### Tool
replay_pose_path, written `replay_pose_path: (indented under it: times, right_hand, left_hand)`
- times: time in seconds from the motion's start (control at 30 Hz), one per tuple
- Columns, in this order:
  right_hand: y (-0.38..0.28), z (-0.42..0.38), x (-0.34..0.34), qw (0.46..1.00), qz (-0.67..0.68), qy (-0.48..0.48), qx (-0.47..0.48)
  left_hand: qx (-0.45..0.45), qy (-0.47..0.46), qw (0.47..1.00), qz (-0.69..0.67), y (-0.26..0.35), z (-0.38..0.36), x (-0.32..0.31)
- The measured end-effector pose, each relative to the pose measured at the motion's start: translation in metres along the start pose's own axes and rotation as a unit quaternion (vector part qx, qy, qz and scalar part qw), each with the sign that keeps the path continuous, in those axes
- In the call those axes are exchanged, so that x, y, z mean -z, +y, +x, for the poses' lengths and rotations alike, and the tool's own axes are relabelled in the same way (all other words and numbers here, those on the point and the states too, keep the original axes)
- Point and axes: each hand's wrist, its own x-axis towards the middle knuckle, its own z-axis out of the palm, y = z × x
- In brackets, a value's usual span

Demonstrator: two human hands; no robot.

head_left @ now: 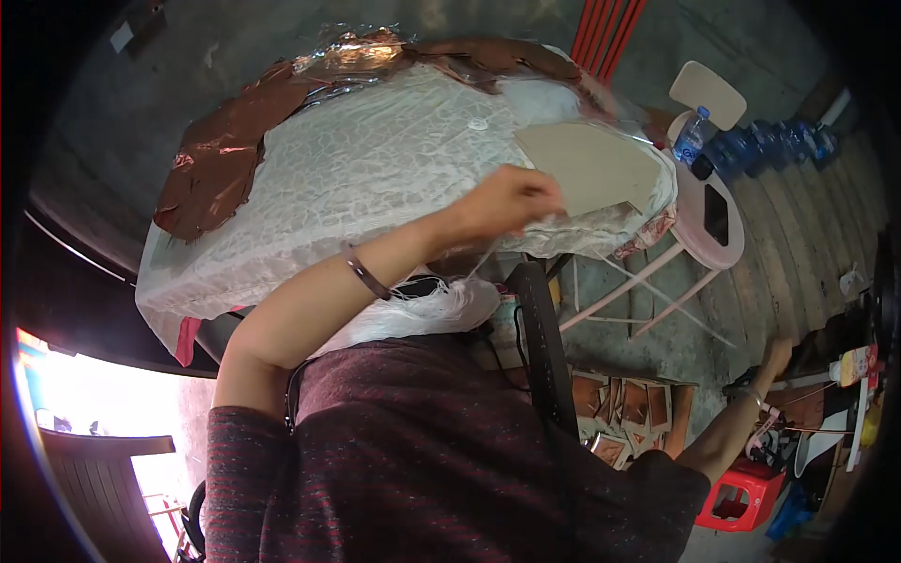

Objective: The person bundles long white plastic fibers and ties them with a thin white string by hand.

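Observation:
My left hand [521,201] is raised over the near right part of a table draped in a white patterned cloth [366,159]. Its fingers are curled together and slightly blurred; what they hold, if anything, is too small to name. Below the forearm, a bundle of white threads [455,308] lies on my lap, and a thin pale strand rises from it towards the table edge. Beyond my left hand lies a flat beige board [591,167]. Far out to the right, my right hand [777,357] is beside a cluttered shelf, its fingers too small to make out.
Brown sheets [221,174] and crinkled clear plastic [352,56] line the table's far edge. A pink stool [690,197] holds a phone [716,214] and a water bottle [692,136]. A dark upright post [544,347], a box of brown-framed pieces [624,408] and a red stool [746,493] stand nearby.

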Motion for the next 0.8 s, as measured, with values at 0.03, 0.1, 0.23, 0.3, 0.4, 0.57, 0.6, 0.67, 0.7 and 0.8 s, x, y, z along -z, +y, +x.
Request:
replay_pose_path:
  times: [0.03, 0.1, 0.23, 0.3, 0.4, 0.57, 0.6, 0.67, 0.7, 0.8]
  right_hand:
    - [-0.003, 0.035, -0.036, 0.994, 0.013, 0.050, 0.096]
    - [-0.156, -0.019, 0.136, 0.820, 0.521, -0.206, 0.114]
    - [-0.316, -0.146, 0.354, 0.518, 0.715, -0.420, 0.211]
    - [-0.348, -0.165, 0.385, 0.473, 0.684, -0.480, 0.280]
    - [-0.393, -0.180, 0.418, 0.498, 0.625, -0.488, 0.352]
    - [-0.441, -0.208, 0.456, 0.423, 0.645, -0.511, 0.380]
    - [-0.450, -0.214, 0.463, 0.388, 0.678, -0.485, 0.392]
    - [-0.461, -0.224, 0.476, 0.349, 0.715, -0.446, 0.409]
    - [-0.467, -0.229, 0.481, 0.346, 0.713, -0.447, 0.415]
    - [-0.482, -0.242, 0.488, 0.301, 0.750, -0.440, 0.391]
  left_hand:
    - [-0.134, -0.009, 0.990, 0.033, 0.008, 0.005, -0.014]
    - [-0.265, -0.014, 0.962, 0.067, 0.028, 0.008, -0.032]
    - [-0.335, 0.017, 0.921, 0.199, 0.065, 0.001, -0.032]
    - [-0.349, 0.066, 0.904, 0.240, 0.070, -0.008, -0.018]
    - [-0.244, 0.105, 0.952, 0.154, 0.068, -0.025, 0.011]
    - [-0.251, 0.193, 0.944, 0.093, 0.063, -0.057, 0.049]
    - [-0.237, 0.213, 0.948, 0.017, 0.063, -0.063, 0.053]
    - [-0.194, 0.208, 0.955, -0.079, 0.062, -0.076, 0.065]
    - [-0.195, 0.215, 0.954, -0.077, 0.061, -0.086, 0.072]
    - [-0.102, 0.114, 0.972, -0.180, 0.056, -0.113, 0.083]
